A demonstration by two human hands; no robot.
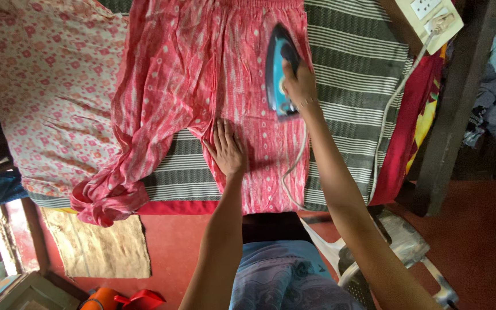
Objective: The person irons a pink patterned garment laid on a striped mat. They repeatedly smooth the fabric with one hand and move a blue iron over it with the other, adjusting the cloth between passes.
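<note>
Head view, looking down. The right hand (299, 86) is wrapped over the handle of a blue iron (278, 69); fingers closed around the handle, their tips hidden on the far side. The iron's soleplate is not visible — it sits flat on a pink patterned garment (202, 74), on the right-hand panel near the top. The left hand (227, 150) lies palm down on the same garment, just below and left of the iron, fingers straight and slightly spread, gripping nothing.

The garment's upper edge is cut off by the frame. Its left leg runs down to a bunched heap (107, 201) at the table's near edge; how it is folded there cannot be made out. The garment lies on a grey-and-white striped cloth (351, 86) covering the table, with a red cloth (403, 138) hanging off the right side. A pale floral cloth (47, 92) lies to the left, partly under the garment.

A white cord (388, 115) runs from the iron's rear, loops off the near edge, and climbs to a cream socket board (429, 17) at top right — the board is cut off by the frame. A dark post (449, 115) stands right of the table. Below: red floor (477, 241), a tan mat (96, 244), a white plastic chair (397, 247) partly hidden by the right forearm.
</note>
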